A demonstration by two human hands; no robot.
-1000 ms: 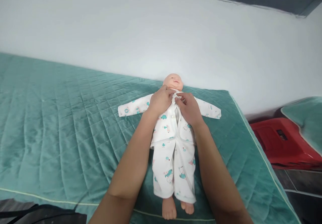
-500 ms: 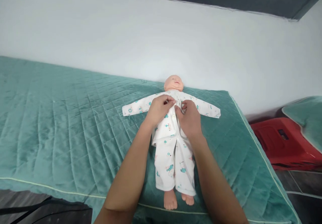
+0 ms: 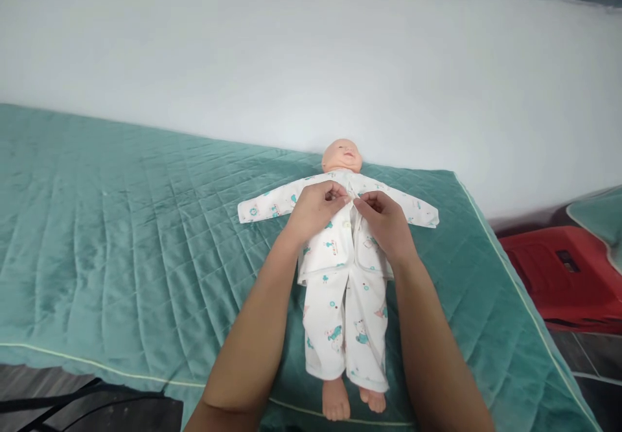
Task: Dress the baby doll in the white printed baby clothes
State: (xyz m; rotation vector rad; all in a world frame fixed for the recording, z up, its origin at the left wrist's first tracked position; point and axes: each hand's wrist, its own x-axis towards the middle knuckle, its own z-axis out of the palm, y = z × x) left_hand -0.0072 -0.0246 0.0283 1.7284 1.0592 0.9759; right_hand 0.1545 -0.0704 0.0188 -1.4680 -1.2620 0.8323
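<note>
A baby doll lies on its back, arms spread, its bare feet towards me. It wears a white printed shirt and matching trousers. The shirt's front edges meet at the chest and part lower down, where a button shows on the left edge. My left hand pinches the left front edge at the chest. Close beside it, my right hand is closed with thumb and fingertips on the opposite edge. The fingertips nearly meet, hiding the small fastening point between them.
A green quilted cover with a pale piped edge spreads under the doll. Behind it rises a white wall. At the right stands a red plastic stool or chair, and dark straps hang at the lower left.
The view has shifted slightly, so the doll sits a little further right. My right hand has moved outward a little, and the shirt's lower front now shows more openly. Both hands remain at the chest.
</note>
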